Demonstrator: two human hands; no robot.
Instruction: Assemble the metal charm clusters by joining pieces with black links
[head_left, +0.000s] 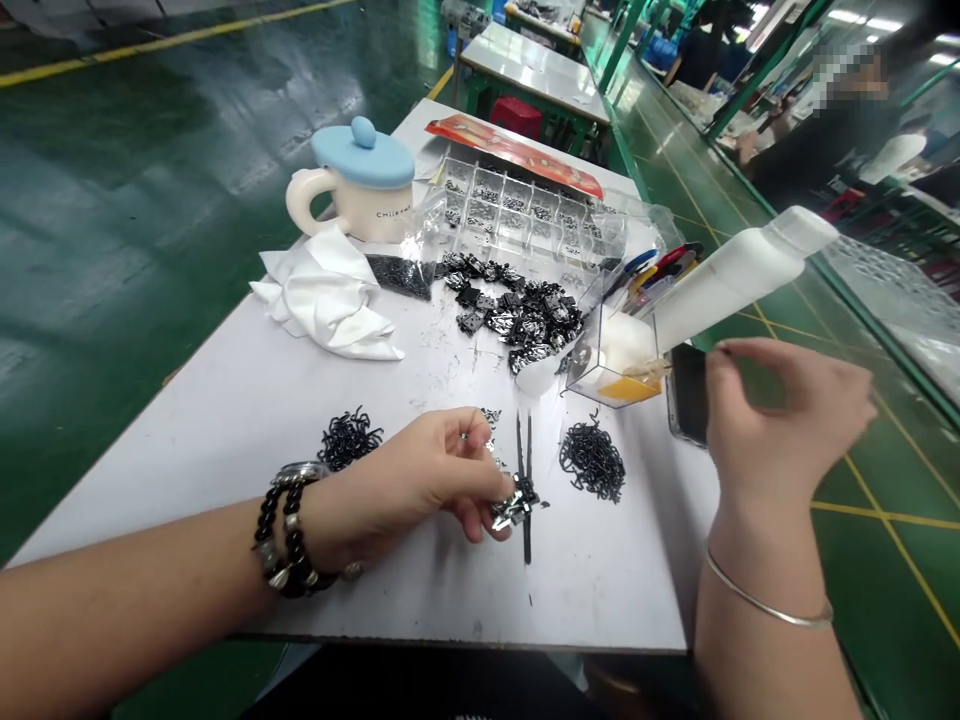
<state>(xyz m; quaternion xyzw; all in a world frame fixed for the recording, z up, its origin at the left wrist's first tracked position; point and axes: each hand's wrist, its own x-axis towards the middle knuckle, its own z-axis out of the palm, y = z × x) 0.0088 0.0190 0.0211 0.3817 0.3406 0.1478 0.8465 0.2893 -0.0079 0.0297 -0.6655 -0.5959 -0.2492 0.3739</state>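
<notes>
My left hand (pixel 420 480) rests low on the white table (pixel 225 420), its fingers pinched on a small shiny metal clip (pixel 513 505). Black tweezers (pixel 525 470) lie just beyond that clip. Off the table's right edge my right hand (pixel 780 420) hovers with fingers curled and nothing visible in them, close to a dark phone (pixel 686 395). Small heaps of black springs lie on each side: one (pixel 346 438) by my left wrist, another (pixel 592 460) between my hands. A larger pile of metal clips (pixel 525 310) sits farther back.
A cream mug with a blue lid (pixel 360 185), a crumpled white cloth (pixel 326 290), a clear compartment box (pixel 525 215), a clear pen holder (pixel 622 355) and a tilted white bottle (pixel 735 275) stand at the back. Green floor surrounds the table; a person sits far right.
</notes>
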